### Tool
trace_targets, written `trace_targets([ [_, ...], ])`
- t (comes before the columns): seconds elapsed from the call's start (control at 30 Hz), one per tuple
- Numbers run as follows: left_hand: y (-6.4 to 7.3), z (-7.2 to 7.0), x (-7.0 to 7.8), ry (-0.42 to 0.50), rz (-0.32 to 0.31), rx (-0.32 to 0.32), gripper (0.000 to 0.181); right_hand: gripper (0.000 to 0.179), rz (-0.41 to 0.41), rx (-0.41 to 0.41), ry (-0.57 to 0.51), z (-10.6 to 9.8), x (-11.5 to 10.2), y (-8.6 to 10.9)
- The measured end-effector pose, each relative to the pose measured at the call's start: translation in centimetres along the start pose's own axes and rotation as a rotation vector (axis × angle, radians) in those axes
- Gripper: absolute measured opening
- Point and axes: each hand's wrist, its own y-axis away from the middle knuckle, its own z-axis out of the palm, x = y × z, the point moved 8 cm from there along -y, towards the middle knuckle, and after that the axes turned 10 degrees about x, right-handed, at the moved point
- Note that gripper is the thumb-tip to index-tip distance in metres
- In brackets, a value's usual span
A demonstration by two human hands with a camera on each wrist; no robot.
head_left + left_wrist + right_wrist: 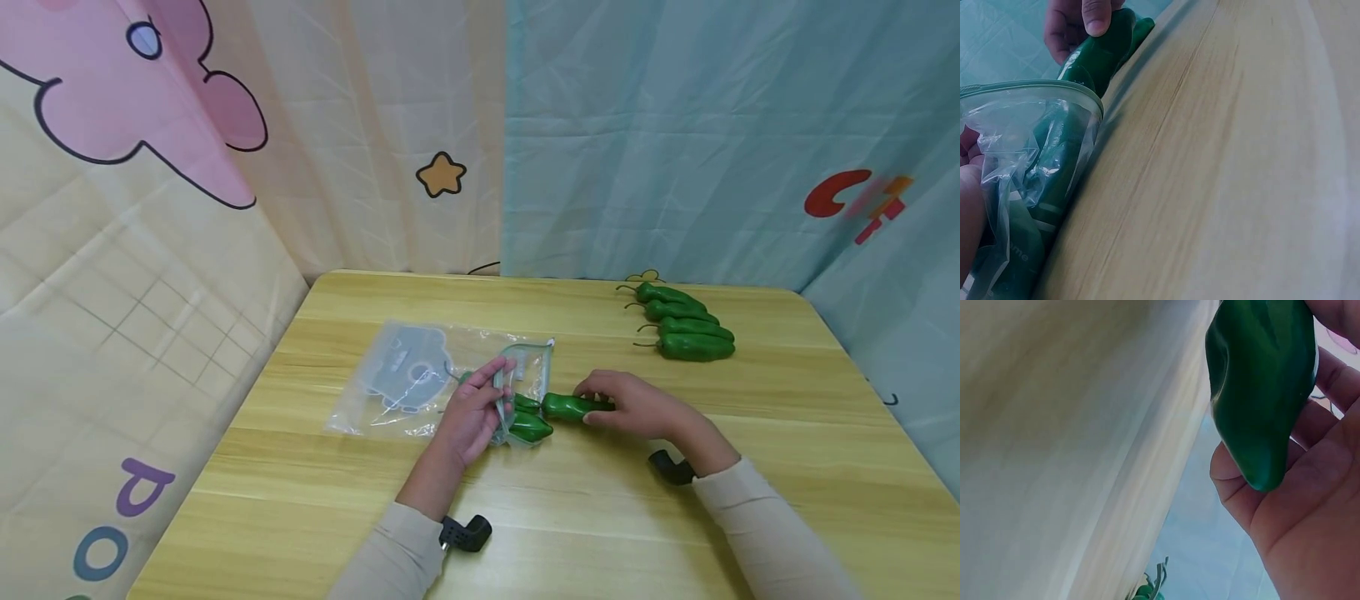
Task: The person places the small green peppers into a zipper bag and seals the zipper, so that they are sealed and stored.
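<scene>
A clear zip bag [465, 337] with a grey-blue print lies flat on the table, its mouth raised toward the right. Several green peppers [528, 427] are inside it near the opening. My left hand [468, 412] holds the bag by the edge of its mouth. In my right hand [633, 404] is another green pepper [562, 407], gripped between thumb and fingers, its stem end at the bag's mouth. That pepper's tapered tip [1266, 469] shows against the palm in the right wrist view. In the left wrist view, the bag's rim [1079, 87] arches just below the held pepper [1104, 56].
Several more green peppers [693, 346] lie in a row at the back right of the wooden table [585, 517], stems pointing left. Printed curtains [600, 150] hang behind the table and along its sides. A black wrist-camera mount [467, 533] sits at each wrist.
</scene>
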Motion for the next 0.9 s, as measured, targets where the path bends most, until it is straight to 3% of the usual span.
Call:
trace_targets([
  [0.9, -0.2, 0.0, -0.1, 0.008, -0.001, -0.013, 0.048, 0.028, -0.033, -0.016, -0.015, 1.4, -1.4, -1.9],
])
